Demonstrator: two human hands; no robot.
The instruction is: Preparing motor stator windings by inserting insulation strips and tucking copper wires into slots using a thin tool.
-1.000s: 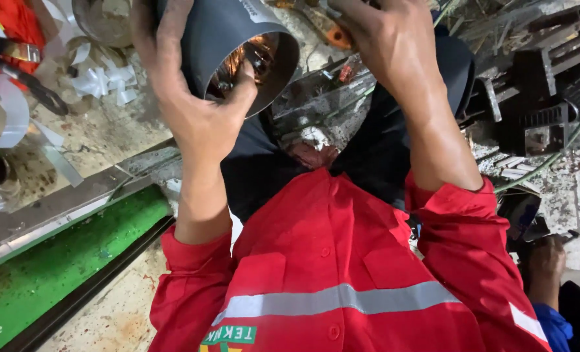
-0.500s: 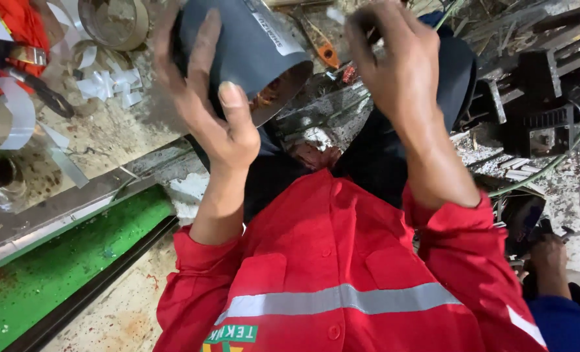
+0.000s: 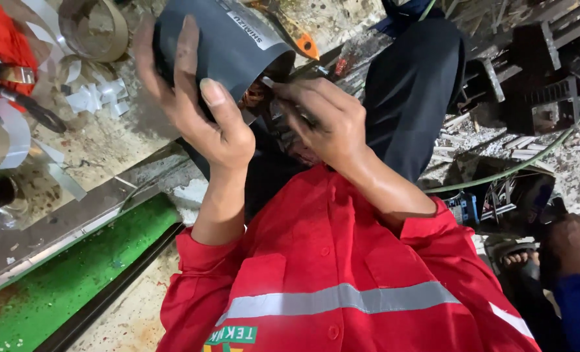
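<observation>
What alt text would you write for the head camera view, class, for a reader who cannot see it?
A person in a red jacket grips a dark grey cylindrical housing in the left hand while the right hand works at its open end. Metal strips litter the floor at left.

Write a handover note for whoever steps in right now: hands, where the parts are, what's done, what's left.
Left hand grips the dark grey cylindrical housing, open end toward the right hand.
Right hand pinches something small at the housing's open rim; what it is can't be told.
Orange-handled tool lies beyond on the floor, untouched.
Done: housing lifted and steadied. Left: work at the rim, unfinished.
</observation>
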